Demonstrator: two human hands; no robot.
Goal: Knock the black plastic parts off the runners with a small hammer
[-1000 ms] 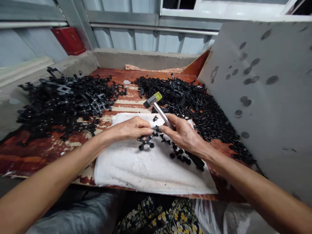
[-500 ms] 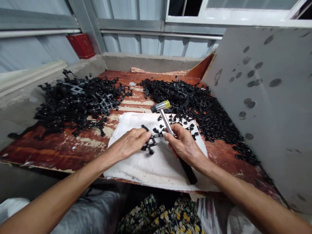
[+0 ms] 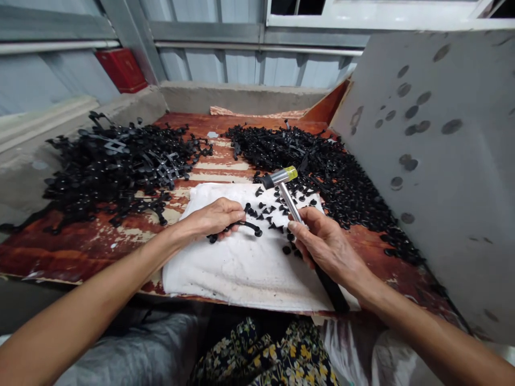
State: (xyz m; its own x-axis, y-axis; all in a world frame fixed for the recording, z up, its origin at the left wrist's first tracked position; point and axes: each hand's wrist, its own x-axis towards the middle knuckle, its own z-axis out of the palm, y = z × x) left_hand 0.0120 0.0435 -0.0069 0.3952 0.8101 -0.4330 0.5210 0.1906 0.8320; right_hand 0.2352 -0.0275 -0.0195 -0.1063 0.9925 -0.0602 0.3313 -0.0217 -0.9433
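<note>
My left hand [image 3: 211, 219] is closed on a black plastic frame piece [image 3: 246, 227] that lies on the white cloth [image 3: 241, 268]. My right hand [image 3: 328, 246] grips the black handle of a small hammer [image 3: 286, 192], whose metal head with a yellow tip points up and away over the cloth. Several small black plastic bits [image 3: 276, 212] lie loose on the cloth between the hammer head and my hands.
A pile of black cross-shaped frames [image 3: 116, 161] covers the left of the worn red board [image 3: 80, 249]. A heap of small black parts [image 3: 322, 161] fills the right. A grey spotted panel [image 3: 442, 161] stands at the right. A red box [image 3: 120, 69] sits at the back left.
My hands have drawn apart: the right hand with the hammer moved right, and the left hand pulled the black frame piece left and down onto the cloth. More loose bits lie on the cloth.
</note>
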